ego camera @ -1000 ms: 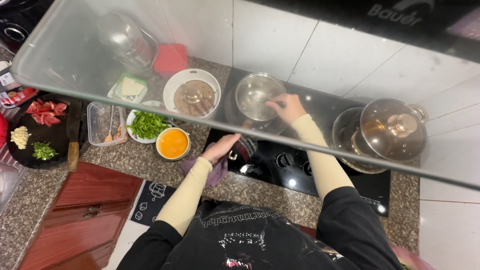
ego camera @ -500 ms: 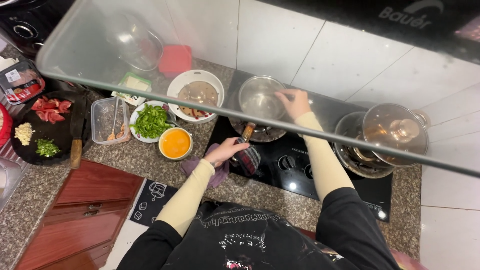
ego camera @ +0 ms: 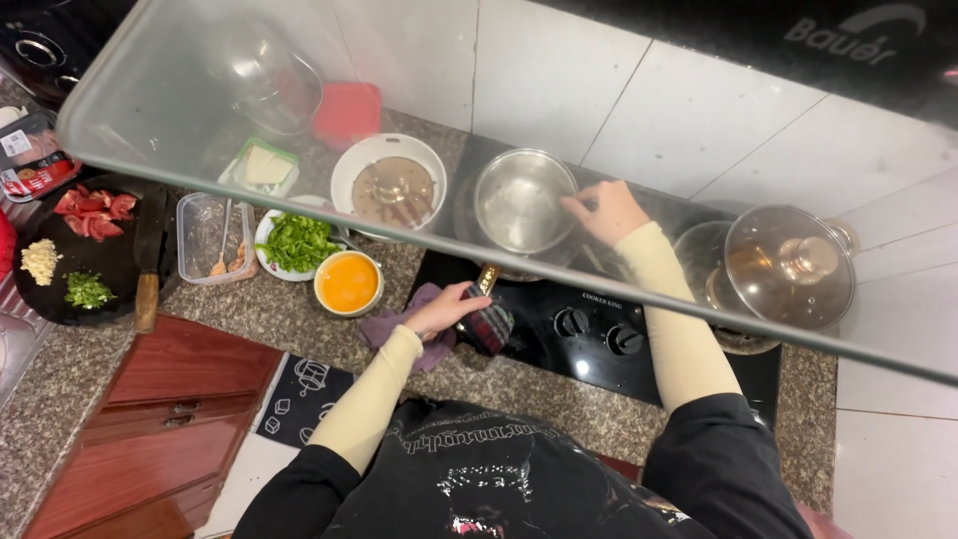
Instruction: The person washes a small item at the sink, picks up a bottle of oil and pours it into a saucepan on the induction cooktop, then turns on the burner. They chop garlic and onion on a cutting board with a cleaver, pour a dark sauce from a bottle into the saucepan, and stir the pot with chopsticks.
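A steel pan point(ego camera: 519, 205) stands on the black stove point(ego camera: 599, 329), seen through a slanted glass hood panel point(ego camera: 200, 110). My left hand point(ego camera: 446, 309) is closed around the pan's handle, which is wrapped in a dark plaid cloth point(ego camera: 489, 324). A purple cloth point(ego camera: 394, 329) lies under that wrist. My right hand point(ego camera: 606, 210) rests at the pan's right rim with its fingers curled together. Whether it holds anything there is hidden. The pan looks nearly empty and shiny inside.
A bowl of orange beaten egg point(ego camera: 347, 282), a plate of chopped greens point(ego camera: 296, 243), a white bowl point(ego camera: 389, 188), a clear tub point(ego camera: 212, 238), a knife point(ego camera: 148, 262) and a black board with tomato slices point(ego camera: 85, 250) sit left. A glass-lidded pot point(ego camera: 788, 265) stands right.
The view has shifted slightly down and left. My left hand has closed in on the cloth-wrapped handle. My right hand stays at the pan's rim.
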